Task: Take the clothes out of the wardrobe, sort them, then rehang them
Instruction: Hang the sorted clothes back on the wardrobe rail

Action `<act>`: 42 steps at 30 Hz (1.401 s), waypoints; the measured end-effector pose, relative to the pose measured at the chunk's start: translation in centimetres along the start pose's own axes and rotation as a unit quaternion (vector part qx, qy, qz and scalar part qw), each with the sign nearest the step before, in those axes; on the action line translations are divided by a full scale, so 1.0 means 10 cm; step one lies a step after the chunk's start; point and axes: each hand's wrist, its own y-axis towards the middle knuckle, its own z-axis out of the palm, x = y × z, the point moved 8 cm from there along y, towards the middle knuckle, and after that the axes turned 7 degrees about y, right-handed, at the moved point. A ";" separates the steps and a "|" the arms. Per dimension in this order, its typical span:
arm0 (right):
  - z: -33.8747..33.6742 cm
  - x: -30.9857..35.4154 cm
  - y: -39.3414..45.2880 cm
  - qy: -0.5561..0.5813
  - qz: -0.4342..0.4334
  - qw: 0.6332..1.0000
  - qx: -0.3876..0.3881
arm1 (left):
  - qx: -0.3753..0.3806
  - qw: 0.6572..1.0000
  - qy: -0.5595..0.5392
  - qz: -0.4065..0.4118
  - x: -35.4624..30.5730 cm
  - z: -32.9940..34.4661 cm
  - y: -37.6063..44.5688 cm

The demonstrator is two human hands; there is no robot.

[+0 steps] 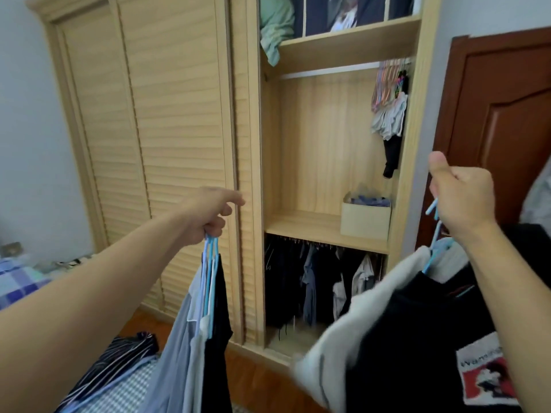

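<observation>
Rail (328, 72) runs left-right across upper centre of frame, mostly bare, spare hangers (387, 81) bunched at its right end. It sits above and beyond both hands. Right hand (460, 198) at right of frame is higher and nearer it, fist curled round blue hooks of dark and white clothes (387, 338). Left hand (208, 214) at centre-left, arm extended, grips another hanger bunch (211, 248) (shirts hanging straight down). Likely a lift up and forward next.

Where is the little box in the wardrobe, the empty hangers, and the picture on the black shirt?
Box (365, 223): head view, on its pale front wall.
Empty hangers (387, 81): head view, on the bunch at the rail's right end.
Picture patch (484, 374): head view, on the red and white print.
</observation>
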 end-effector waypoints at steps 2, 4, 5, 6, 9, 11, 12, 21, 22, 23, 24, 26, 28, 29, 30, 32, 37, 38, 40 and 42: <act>0.10 0.23 0.00 0.056 -0.017 0.998 0.033 | 0.046 0.998 -0.025 0.016 -0.22 0.12 -0.05; 0.27 0.50 -0.02 0.082 -0.037 0.994 0.059 | 0.094 0.994 -0.045 0.035 -0.45 0.27 -0.14; 0.39 0.63 -0.04 0.096 -0.049 0.992 0.069 | 0.117 0.991 -0.055 0.044 -0.56 0.34 -0.19; 0.53 0.74 -0.05 0.110 -0.058 0.989 0.082 | 0.137 0.987 -0.067 0.052 -0.66 0.42 -0.25; 1.01 0.96 -0.24 0.138 -0.066 0.977 0.152 | 0.180 0.974 -0.131 0.046 -0.85 0.69 -0.47; 1.29 0.96 -0.44 0.180 -0.045 0.963 0.196 | 0.196 0.965 -0.174 0.026 -0.88 0.88 -0.65; 1.38 0.94 -0.53 0.201 -0.035 0.956 0.210 | 0.202 0.962 -0.184 0.020 -0.87 0.97 -0.72; 1.61 0.81 -1.01 0.243 -0.007 0.931 0.273 | 0.176 0.965 -0.195 -0.024 -0.56 1.13 -0.81; 1.63 0.78 -1.04 0.235 -0.010 0.929 0.285 | 0.185 0.962 -0.198 -0.034 -0.51 1.16 -0.81; 1.64 0.77 -1.06 0.223 -0.014 0.928 0.299 | 0.203 0.957 -0.201 -0.046 -0.48 1.19 -0.81; 1.66 0.76 -1.08 0.209 -0.019 0.924 0.319 | 0.225 0.950 -0.207 -0.058 -0.44 1.22 -0.81; 1.70 0.79 -1.12 0.184 -0.032 0.909 0.372 | 0.261 0.936 -0.223 -0.079 -0.38 1.24 -0.83; 1.76 0.85 -1.19 0.148 -0.041 0.893 0.422 | 0.277 0.922 -0.248 -0.105 -0.32 1.22 -0.82; 1.79 0.89 -1.24 0.129 -0.052 0.887 0.440 | 0.280 0.917 -0.261 -0.115 -0.29 1.20 -0.80; 1.81 0.94 -1.27 0.110 -0.074 0.883 0.450 | 0.279 0.913 -0.270 -0.123 -0.27 1.18 -0.81; 1.78 1.07 -1.32 0.106 -0.122 0.885 0.437 | 0.294 0.902 -0.287 -0.133 -0.24 1.19 -0.89; 1.16 0.18 -1.48 0.286 0.157 0.938 0.120 | 0.177 0.909 -0.351 -0.137 -0.04 1.05 -0.91; 1.13 -0.07 -1.67 0.290 0.238 0.919 0.121 | 0.156 0.900 -0.382 -0.139 -0.02 1.03 -0.87; 1.28 -0.29 -2.13 0.238 0.326 0.877 0.261 | 0.127 0.887 -0.421 -0.138 -0.05 1.04 -0.78; 1.51 -0.29 -2.52 0.208 0.370 0.825 0.374 | 0.119 0.896 -0.407 -0.135 -0.09 1.19 -0.73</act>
